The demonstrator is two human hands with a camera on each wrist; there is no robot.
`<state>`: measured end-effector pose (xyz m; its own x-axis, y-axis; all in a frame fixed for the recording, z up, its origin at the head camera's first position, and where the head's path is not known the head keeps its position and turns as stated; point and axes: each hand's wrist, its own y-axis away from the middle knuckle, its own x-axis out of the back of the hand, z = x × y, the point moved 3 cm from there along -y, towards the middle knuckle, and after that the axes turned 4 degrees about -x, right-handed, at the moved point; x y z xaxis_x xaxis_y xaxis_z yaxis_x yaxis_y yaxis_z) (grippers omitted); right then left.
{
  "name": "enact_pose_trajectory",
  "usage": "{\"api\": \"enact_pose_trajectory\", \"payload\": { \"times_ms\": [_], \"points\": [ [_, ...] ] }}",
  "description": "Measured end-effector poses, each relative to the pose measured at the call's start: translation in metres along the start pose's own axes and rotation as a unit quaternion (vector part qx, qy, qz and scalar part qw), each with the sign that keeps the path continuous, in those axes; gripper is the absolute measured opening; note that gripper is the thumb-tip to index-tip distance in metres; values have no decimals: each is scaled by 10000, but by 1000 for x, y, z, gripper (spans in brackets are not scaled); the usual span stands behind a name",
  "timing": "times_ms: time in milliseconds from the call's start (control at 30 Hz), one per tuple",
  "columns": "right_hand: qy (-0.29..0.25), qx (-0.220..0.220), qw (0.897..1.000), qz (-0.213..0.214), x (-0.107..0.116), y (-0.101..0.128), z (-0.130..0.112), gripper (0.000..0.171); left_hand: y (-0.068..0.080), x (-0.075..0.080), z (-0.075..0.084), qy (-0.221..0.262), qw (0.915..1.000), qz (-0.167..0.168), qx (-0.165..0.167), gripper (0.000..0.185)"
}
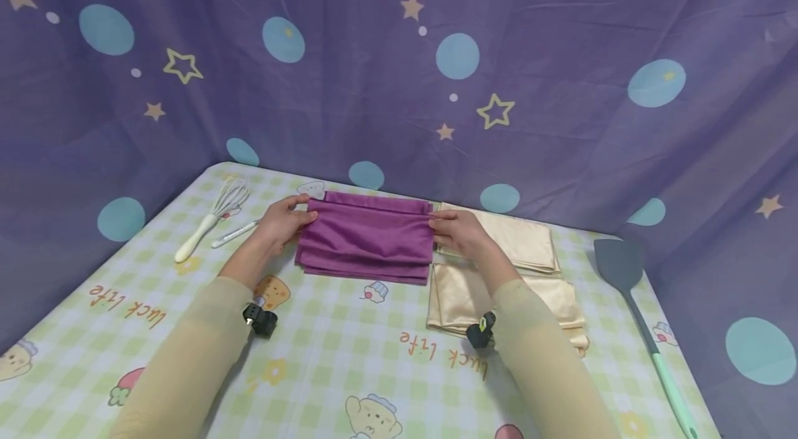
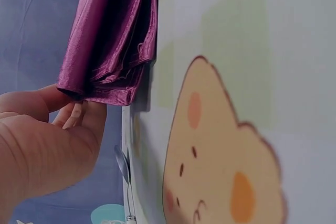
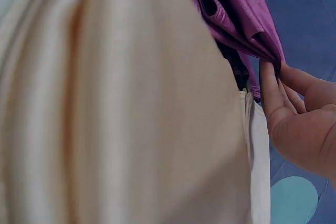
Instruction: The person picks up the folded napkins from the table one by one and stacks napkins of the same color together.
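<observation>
A folded purple satin cloth lies near the table's back edge, its layers showing along the front and back. My left hand pinches its left edge near the far corner, thumb and fingers on the fold, as the left wrist view confirms. At the opposite edge my right hand pinches the cloth, bunching the layers between thumb and fingers. Beside the right hand lies a folded cream satin cloth. A second cream cloth lies in front of it, partly covered by my right forearm.
On the left lie a cream-handled whisk and a white-handled utensil; its spoon-like metal head shows in the left wrist view. A grey spatula with a green handle lies along the right edge. A purple curtain hangs behind the checked tablecloth.
</observation>
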<state>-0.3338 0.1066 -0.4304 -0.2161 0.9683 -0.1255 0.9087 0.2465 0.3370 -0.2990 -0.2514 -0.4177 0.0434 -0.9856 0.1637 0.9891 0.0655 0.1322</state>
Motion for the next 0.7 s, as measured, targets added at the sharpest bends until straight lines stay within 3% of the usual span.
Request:
{"api": "enact_pose_trajectory", "payload": {
  "times_ms": [333,700],
  "points": [
    [164,-229,9994,193,2,-11,-6,42,-13,-3,1,149,9996,248,18,57],
    [-50,-95,9990,445,4,-23,-3,42,-24,-7,2,68,9990,436,-27,53]
  ]
}}
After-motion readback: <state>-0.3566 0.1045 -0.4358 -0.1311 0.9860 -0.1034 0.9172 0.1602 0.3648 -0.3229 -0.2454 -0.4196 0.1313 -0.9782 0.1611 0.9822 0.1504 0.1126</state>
